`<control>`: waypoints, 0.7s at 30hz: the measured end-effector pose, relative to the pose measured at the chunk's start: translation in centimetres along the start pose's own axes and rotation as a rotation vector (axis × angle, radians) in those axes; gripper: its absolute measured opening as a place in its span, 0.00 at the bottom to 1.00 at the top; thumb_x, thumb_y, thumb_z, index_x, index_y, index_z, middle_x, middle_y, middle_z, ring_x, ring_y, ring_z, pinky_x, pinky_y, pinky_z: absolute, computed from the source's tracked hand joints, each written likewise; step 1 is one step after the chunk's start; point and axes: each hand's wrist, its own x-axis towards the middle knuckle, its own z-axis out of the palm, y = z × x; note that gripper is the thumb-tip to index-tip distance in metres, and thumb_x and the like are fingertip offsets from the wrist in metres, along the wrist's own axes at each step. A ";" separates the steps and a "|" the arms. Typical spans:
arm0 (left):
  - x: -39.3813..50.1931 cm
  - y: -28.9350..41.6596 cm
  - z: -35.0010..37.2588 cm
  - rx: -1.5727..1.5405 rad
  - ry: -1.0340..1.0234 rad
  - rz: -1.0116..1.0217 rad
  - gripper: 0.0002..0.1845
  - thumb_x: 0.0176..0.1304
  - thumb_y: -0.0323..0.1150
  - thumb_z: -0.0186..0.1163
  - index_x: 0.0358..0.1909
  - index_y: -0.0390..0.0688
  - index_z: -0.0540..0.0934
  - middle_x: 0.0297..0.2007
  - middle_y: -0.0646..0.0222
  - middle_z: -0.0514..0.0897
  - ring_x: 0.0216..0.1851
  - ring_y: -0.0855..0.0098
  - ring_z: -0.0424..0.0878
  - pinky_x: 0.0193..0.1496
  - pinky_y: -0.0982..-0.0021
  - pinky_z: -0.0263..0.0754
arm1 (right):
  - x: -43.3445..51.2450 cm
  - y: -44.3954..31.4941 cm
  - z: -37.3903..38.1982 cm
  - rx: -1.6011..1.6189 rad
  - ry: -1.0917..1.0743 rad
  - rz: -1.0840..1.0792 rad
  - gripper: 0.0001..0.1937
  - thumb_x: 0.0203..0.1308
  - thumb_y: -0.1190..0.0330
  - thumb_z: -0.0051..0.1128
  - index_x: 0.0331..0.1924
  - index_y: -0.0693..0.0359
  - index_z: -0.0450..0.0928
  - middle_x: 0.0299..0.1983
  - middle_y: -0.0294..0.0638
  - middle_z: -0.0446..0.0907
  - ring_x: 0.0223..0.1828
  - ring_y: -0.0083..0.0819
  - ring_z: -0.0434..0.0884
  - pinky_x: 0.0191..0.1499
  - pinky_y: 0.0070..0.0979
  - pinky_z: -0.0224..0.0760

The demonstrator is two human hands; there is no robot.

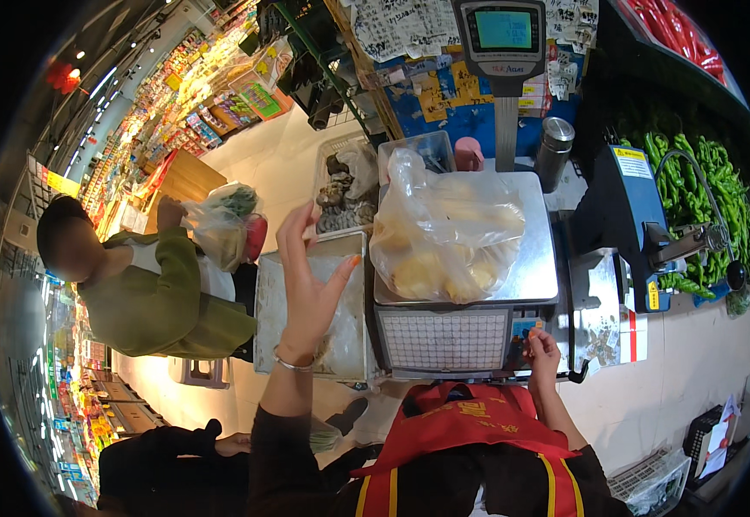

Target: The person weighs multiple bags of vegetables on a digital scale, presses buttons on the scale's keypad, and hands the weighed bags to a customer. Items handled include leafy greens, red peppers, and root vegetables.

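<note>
A clear plastic bag (446, 226) with yellowish, round produce inside rests on the steel platform of a weighing scale (536, 258). The scale's lit display (504, 30) stands on a post behind it. My left hand (310, 278) is raised over the metal tray left of the scale, fingers apart, holding nothing and not touching the bag. At the right end of the scale's key panel (442, 339) is my right hand (541, 349), its fingers bent close together near the label slot; whether they pinch something small is unclear.
A metal tray (271, 310) adjoins the scale, with a crate of dark produce (344, 213) behind. A steel flask (554, 152), pink cup (469, 154) and blue bag-sealing machine (627, 226) stand nearby. Green peppers (717, 187) lie right. One person (148, 291) holds bags; another (174, 465) stands lower left.
</note>
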 end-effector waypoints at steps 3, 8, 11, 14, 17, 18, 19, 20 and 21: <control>3.0 1.4 -0.8 0.141 -0.030 0.201 0.41 0.47 0.27 0.66 0.64 0.43 0.59 0.62 0.62 0.62 0.62 0.62 0.62 0.63 0.63 0.56 | 0.4 -1.5 1.0 0.216 0.000 0.168 0.10 0.62 0.69 0.53 0.45 0.62 0.72 0.28 0.35 0.76 0.23 0.19 0.71 0.24 0.15 0.64; 8.7 5.9 -0.5 0.381 -0.232 0.674 0.35 0.41 0.22 0.62 0.57 0.47 0.69 0.58 0.64 0.67 0.64 0.58 0.59 0.66 0.57 0.51 | 1.9 -1.9 2.0 0.382 -0.001 0.243 0.09 0.60 0.70 0.55 0.41 0.62 0.72 0.27 0.36 0.76 0.21 0.20 0.71 0.22 0.16 0.64; 10.8 6.5 1.4 0.558 -0.484 0.996 0.25 0.44 0.24 0.59 0.49 0.49 0.74 0.51 0.68 0.72 0.64 0.63 0.61 0.67 0.55 0.48 | 2.7 -1.9 2.5 0.337 0.041 0.202 0.06 0.59 0.70 0.56 0.37 0.60 0.72 0.24 0.35 0.75 0.20 0.19 0.71 0.20 0.16 0.63; 12.4 5.7 2.1 0.431 -0.659 0.814 0.08 0.52 0.26 0.56 0.34 0.46 0.78 0.34 0.70 0.77 0.50 0.70 0.73 0.67 0.54 0.47 | 2.1 -2.8 3.6 0.219 0.136 0.076 0.04 0.59 0.71 0.56 0.30 0.59 0.72 0.19 0.31 0.72 0.17 0.16 0.68 0.18 0.15 0.62; 13.5 4.0 1.7 0.106 -0.603 0.426 0.07 0.52 0.23 0.53 0.31 0.42 0.78 0.30 0.70 0.78 0.39 0.73 0.76 0.62 0.64 0.57 | 2.2 -2.2 3.2 0.142 0.111 -0.086 0.05 0.58 0.72 0.55 0.28 0.58 0.72 0.17 0.30 0.69 0.15 0.15 0.65 0.18 0.15 0.59; 13.6 3.1 1.5 -0.068 -0.574 0.213 0.07 0.51 0.22 0.53 0.31 0.41 0.79 0.31 0.70 0.78 0.41 0.74 0.76 0.59 0.67 0.61 | 1.7 -2.6 3.5 0.153 0.089 -0.083 0.05 0.58 0.72 0.55 0.28 0.58 0.72 0.17 0.30 0.69 0.15 0.15 0.64 0.18 0.15 0.58; 13.6 2.2 1.4 -0.239 -0.538 -0.002 0.08 0.51 0.22 0.52 0.32 0.39 0.79 0.32 0.70 0.79 0.42 0.75 0.76 0.56 0.70 0.65 | 1.2 -3.0 3.7 0.164 0.068 -0.081 0.04 0.58 0.72 0.55 0.28 0.58 0.72 0.17 0.29 0.69 0.15 0.15 0.63 0.18 0.15 0.57; 13.7 1.2 1.2 -0.336 -0.483 -0.042 0.08 0.54 0.21 0.51 0.33 0.38 0.79 0.36 0.71 0.80 0.42 0.78 0.75 0.50 0.76 0.67 | 0.5 -3.3 3.8 0.155 0.050 -0.104 0.04 0.58 0.72 0.55 0.28 0.59 0.72 0.16 0.29 0.66 0.16 0.15 0.62 0.19 0.15 0.55; 13.8 1.1 1.7 -0.462 -0.442 -0.050 0.08 0.55 0.22 0.50 0.34 0.38 0.78 0.36 0.71 0.79 0.42 0.77 0.75 0.50 0.76 0.67 | -0.1 -4.1 4.3 0.161 0.006 -0.133 0.05 0.58 0.72 0.54 0.28 0.59 0.71 0.16 0.28 0.65 0.16 0.15 0.62 0.20 0.14 0.55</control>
